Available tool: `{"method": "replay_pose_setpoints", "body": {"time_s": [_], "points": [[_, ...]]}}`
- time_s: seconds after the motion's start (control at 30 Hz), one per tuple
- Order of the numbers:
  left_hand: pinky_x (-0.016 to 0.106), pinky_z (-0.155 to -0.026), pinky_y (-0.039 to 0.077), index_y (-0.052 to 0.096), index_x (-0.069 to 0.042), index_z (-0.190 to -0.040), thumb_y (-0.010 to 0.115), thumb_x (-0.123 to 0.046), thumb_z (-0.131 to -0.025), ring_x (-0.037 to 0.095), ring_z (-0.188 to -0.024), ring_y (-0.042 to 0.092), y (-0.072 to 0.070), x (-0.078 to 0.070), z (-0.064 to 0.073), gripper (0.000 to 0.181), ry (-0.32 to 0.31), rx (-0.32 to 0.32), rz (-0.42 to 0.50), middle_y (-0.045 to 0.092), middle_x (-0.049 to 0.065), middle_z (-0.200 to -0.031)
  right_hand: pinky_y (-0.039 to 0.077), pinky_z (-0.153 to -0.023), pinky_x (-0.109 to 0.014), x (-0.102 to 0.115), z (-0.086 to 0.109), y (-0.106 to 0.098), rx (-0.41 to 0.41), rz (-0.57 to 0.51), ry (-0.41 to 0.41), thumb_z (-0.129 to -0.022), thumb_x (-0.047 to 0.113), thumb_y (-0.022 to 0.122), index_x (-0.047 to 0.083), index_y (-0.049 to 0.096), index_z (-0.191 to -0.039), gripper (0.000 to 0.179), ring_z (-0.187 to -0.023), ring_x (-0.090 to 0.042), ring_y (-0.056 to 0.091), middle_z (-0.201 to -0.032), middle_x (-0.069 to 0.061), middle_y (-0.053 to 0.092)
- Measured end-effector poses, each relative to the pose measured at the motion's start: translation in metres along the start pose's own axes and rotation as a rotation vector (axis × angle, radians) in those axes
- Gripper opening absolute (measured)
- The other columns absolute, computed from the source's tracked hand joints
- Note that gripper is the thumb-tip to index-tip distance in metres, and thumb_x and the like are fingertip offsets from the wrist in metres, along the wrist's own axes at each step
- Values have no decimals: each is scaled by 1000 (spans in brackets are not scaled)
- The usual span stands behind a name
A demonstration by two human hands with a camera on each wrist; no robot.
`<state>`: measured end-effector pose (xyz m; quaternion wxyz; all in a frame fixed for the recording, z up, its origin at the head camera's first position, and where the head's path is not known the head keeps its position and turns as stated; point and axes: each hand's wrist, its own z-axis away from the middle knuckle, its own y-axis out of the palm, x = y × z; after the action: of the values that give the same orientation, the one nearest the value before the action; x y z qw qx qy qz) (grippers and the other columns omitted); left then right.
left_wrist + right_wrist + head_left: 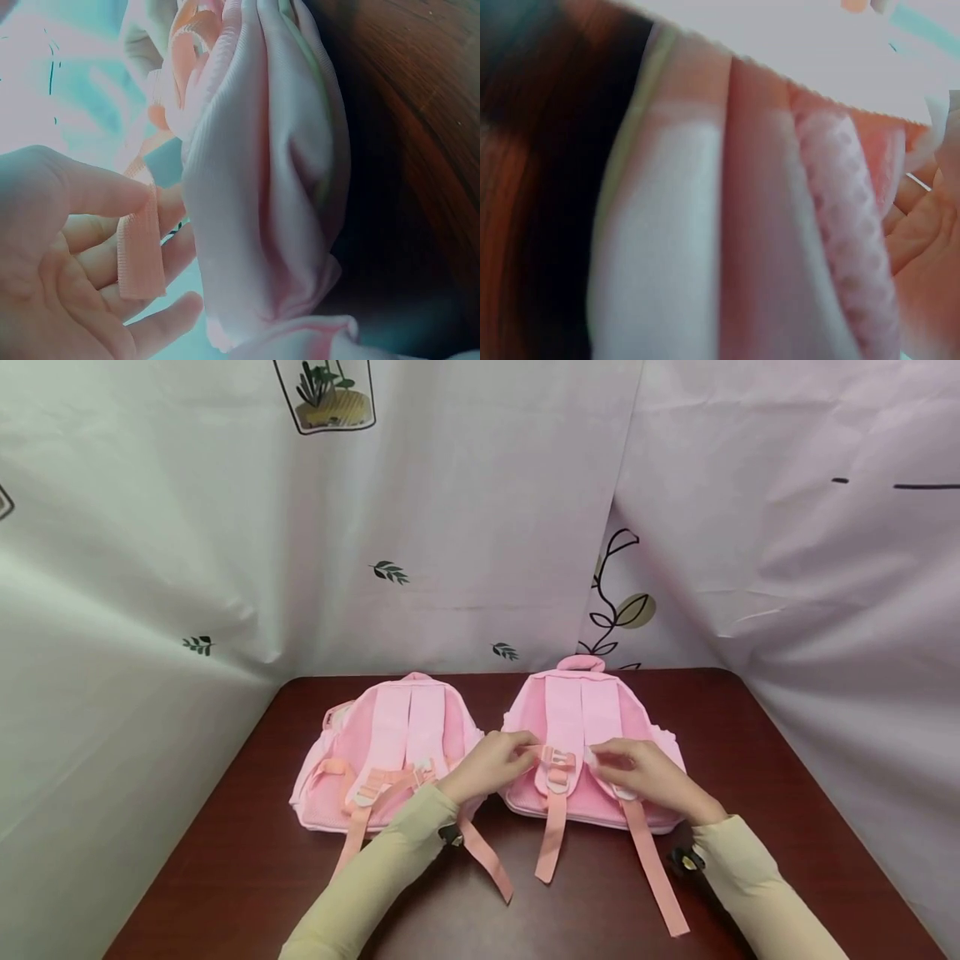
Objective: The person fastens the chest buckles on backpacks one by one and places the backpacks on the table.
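Two pink backpacks lie on the table, straps upward. At the right backpack [517, 789], my left hand [491, 764] pinches the free end of a peach webbing strap [141, 255] between thumb and fingers. That strap leads toward a peach buckle [558, 758] lying over the left shoulder strap [562, 702]. My right hand [651, 768] is over the right shoulder strap [602, 702], its thumb and fingers pinching a small pale piece [590, 757]. In the right wrist view the bag's side and a pale strap hide much of that hand.
The left backpack [386, 718] lies beside it, its peach straps [390, 783] joined across the front, behind my left forearm. Loose webbing tails [656, 868] hang toward me over the dark wooden table [247, 860]. A pale printed curtain [480, 510] surrounds the table.
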<state>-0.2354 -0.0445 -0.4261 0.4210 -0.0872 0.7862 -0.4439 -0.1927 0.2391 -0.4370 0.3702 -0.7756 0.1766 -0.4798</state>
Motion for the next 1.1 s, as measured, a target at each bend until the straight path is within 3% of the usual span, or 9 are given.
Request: {"method": "replay_pose_setpoints", "body": {"time_s": [0.2,0.4,0.53,0.83,0.97,1.1], "points": [[22,-71,48,73,-10,-109,63,-11,-98,7,-73,55,2,-5,-7,14,37,4,-10,72,0,-93,53,-89,-37,4,-3,1,-42,18,-74,-88,11,78,7,74,-119,31,-95,-12,62,-106,2,72],[23,-63,44,71,-9,-110,62,-5,-97,7,-62,45,2,-9,-10,16,58,26,-26,62,-3,-78,54,-86,-37,4,-1,-2,-51,11,-55,-88,12,78,8,74,-119,31,-91,-14,61,-103,4,71],[22,-63,43,71,-8,-110,61,-3,-96,7,-63,45,1,-11,-12,18,69,35,-26,63,-2,-81,54,-87,-40,5,0,-4,-61,15,-58,-88,12,79,8,74,-118,31,-93,-16,64,-103,4,72],[19,-55,40,68,-6,-115,57,2,-94,5,-59,42,1,-13,-14,25,77,91,69,60,1,-82,52,-93,-39,5,1,-7,-68,7,-53,-87,9,79,7,74,-119,32,-99,-19,66,-107,1,72],[20,-54,38,66,-8,-120,60,-2,-94,5,-56,41,1,-14,-12,27,90,125,101,53,-2,-76,52,-93,-44,5,3,-7,-55,-11,-38,-88,11,78,6,74,-119,31,-99,-18,66,-107,1,73],[20,-60,43,65,-7,-123,69,-16,-96,4,-62,48,2,-14,-11,29,91,132,119,53,-5,-74,52,-93,-48,5,4,-7,-51,-23,-32,-88,10,78,5,73,-119,31,-100,-19,67,-107,0,73]]}}
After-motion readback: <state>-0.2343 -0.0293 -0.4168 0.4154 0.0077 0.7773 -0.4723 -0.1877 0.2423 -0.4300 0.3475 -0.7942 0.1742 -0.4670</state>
